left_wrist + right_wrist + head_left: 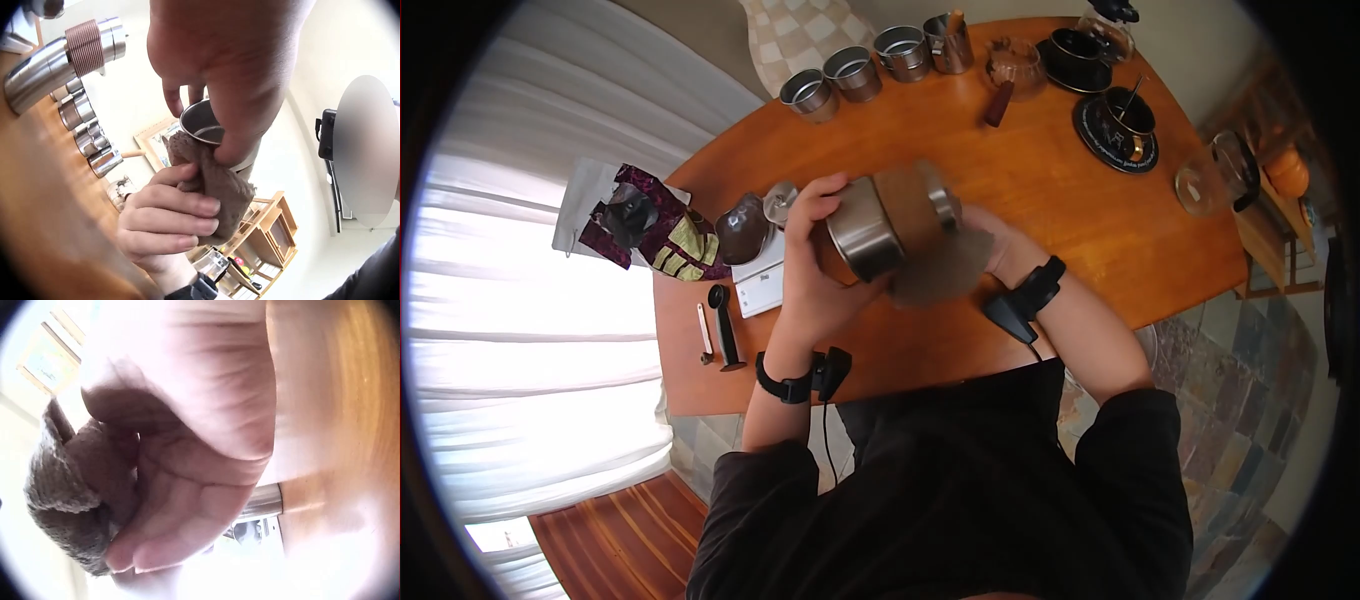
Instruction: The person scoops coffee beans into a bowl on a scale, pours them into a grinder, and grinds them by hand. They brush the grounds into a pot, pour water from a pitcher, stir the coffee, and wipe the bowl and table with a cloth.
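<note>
My left hand (pixel 808 285) grips a steel cup (pixel 201 119), fingers on one side and thumb on the other, its mouth turned toward the left wrist camera. A brown-grey cloth (pixel 228 203) is bunched over part of the cup's rim. My right hand (pixel 998 238) holds this cloth, with its fingertips pressing it at the cup in the left wrist view; the cloth (pixel 62 478) hangs past the fingers. Close behind the cup, a steel cylinder with a ribbed brown band (pixel 84 47) stands on the table; the hands and cup overlap it in the head view.
A white scale (pixel 760 290), a coffee bag (pixel 685 240), a black scoop (pixel 723 330) and a small spoon (pixel 704 330) lie left. Several steel cups (pixel 855 80) line the back. A glass pot (pixel 1018 68) and a black cup on its saucer (pixel 1105 150) stand right.
</note>
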Demonstrator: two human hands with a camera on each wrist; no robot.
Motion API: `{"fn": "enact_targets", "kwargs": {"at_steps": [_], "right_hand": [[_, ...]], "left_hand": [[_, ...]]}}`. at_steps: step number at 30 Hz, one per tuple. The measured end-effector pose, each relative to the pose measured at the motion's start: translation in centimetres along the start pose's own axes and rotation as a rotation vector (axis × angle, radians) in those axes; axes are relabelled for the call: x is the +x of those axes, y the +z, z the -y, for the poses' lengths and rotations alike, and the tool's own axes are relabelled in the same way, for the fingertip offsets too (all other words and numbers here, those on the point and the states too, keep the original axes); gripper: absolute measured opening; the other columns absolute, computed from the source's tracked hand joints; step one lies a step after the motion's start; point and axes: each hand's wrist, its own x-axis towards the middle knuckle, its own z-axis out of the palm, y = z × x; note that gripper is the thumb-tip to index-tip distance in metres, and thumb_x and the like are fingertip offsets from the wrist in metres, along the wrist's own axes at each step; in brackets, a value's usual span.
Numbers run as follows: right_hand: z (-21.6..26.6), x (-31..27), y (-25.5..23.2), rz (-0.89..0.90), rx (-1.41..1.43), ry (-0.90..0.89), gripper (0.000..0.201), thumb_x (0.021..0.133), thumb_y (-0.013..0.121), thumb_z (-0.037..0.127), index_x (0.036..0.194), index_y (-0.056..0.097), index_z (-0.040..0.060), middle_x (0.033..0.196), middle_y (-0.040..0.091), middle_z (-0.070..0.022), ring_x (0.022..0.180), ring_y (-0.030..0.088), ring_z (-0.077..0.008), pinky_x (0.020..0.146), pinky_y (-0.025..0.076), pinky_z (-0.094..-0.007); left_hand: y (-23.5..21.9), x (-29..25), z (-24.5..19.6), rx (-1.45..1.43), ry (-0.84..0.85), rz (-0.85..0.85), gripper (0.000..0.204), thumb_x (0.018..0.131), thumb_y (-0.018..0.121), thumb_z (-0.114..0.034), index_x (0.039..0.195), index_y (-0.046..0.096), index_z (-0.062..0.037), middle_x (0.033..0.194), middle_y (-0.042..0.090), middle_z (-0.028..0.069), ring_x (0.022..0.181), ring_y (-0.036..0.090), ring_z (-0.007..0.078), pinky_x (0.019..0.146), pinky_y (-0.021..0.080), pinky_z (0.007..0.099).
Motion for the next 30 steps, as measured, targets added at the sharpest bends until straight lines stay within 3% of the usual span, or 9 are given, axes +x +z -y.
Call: {"fn": "enact_targets", "kwargs": {"at_steps": [6,8,14,16,20,24,26,27,30], "right_hand": [[1.1,0.2,2.1,0.017,0.119,-0.187,0.035,0.097,0.049,0.015,0.127,0.054,-0.0012,0.121,0.062,-0.0113,0.107,0.062,-0.0179,0.093,0.05,-0.0316],[1.8,0.7,1.3,0.054,-0.163,-0.245,0.036,0.095,0.052,0.011,0.129,0.053,-0.0021,0.124,0.061,-0.0107,0.11,0.061,-0.0178,0.097,0.048,-0.0305],[1.8,1.3,2.8,-0.029,-0.296,-0.519,0.04,0.094,0.057,0.007,0.133,0.049,-0.0033,0.127,0.059,-0.0115,0.116,0.057,-0.0179,0.101,0.045,-0.0311],[1.9,1.2,3.8,-0.081,-0.32,-0.507,0.041,0.095,0.056,0.008,0.133,0.049,-0.0034,0.128,0.059,-0.0117,0.117,0.057,-0.0184,0.101,0.045,-0.0313],[1.9,1.1,3.7,-0.112,-0.29,-0.4,0.042,0.096,0.055,0.012,0.135,0.048,-0.0032,0.13,0.057,-0.0125,0.12,0.055,-0.02,0.103,0.044,-0.0315],[1.2,1.1,4.7,-0.226,-0.22,-0.395,0.04,0.099,0.051,0.019,0.133,0.05,-0.0029,0.129,0.058,-0.0132,0.12,0.056,-0.0213,0.103,0.044,-0.0328],[1.3,0.6,5.9,-0.15,-0.135,-0.185,0.042,0.1,0.047,0.027,0.131,0.051,-0.0018,0.129,0.058,-0.0139,0.117,0.058,-0.0227,0.101,0.046,-0.0358],[1.3,0.5,5.8,-0.154,-0.137,-0.184,0.042,0.1,0.047,0.027,0.131,0.051,-0.0018,0.129,0.058,-0.0139,0.117,0.058,-0.0227,0.101,0.046,-0.0358],[0.7,0.2,5.1,-0.35,-0.108,-0.116,0.043,0.1,0.045,0.03,0.131,0.051,-0.0011,0.128,0.059,-0.0146,0.114,0.06,-0.024,0.099,0.048,-0.0388]], "left_hand": [[-0.5,-0.5,-0.4,0.356,0.024,-0.119,0.086,0.058,0.084,0.004,0.128,0.037,-0.0106,0.134,0.044,0.0191,0.122,0.048,0.0373,0.101,0.042,0.044],[-0.2,-0.4,-0.7,0.454,0.043,-0.133,0.086,0.058,0.084,0.003,0.128,0.037,-0.0105,0.134,0.044,0.0191,0.121,0.048,0.0381,0.1,0.042,0.0447],[0.2,-0.7,-1.9,0.591,0.071,-0.105,0.081,0.061,0.083,0.0,0.129,0.041,-0.0073,0.133,0.046,0.0176,0.122,0.048,0.0356,0.102,0.04,0.0446],[0.8,-0.9,-2.5,0.58,-0.013,0.0,0.082,0.061,0.083,0.0,0.132,0.042,-0.0063,0.132,0.047,0.0181,0.122,0.048,0.0357,0.102,0.04,0.0447],[1.1,-0.6,-3.5,0.527,-0.146,-0.036,0.087,0.06,0.085,-0.004,0.135,0.042,-0.0057,0.13,0.05,0.017,0.12,0.051,0.0355,0.1,0.043,0.0418],[1.3,-1.1,-3.3,0.472,-0.131,0.012,0.088,0.058,0.086,-0.007,0.134,0.043,-0.0047,0.13,0.051,0.0162,0.12,0.051,0.0351,0.101,0.043,0.0403],[1.9,-1.6,-3.4,0.191,-0.227,0.079,0.089,0.059,0.087,-0.009,0.135,0.042,-0.0055,0.132,0.05,0.0153,0.123,0.05,0.0328,0.107,0.038,0.0436],[1.8,-1.4,-3.1,0.243,-0.053,0.121,0.085,0.06,0.088,-0.01,0.131,0.042,-0.0071,0.133,0.05,0.0161,0.124,0.05,0.0325,0.112,0.03,0.0497],[2.3,-1.9,-2.8,0.2,-0.017,0.078,0.083,0.06,0.088,-0.008,0.127,0.038,-0.0087,0.133,0.049,0.0186,0.126,0.048,0.0332,0.114,0.023,0.0547]]}}
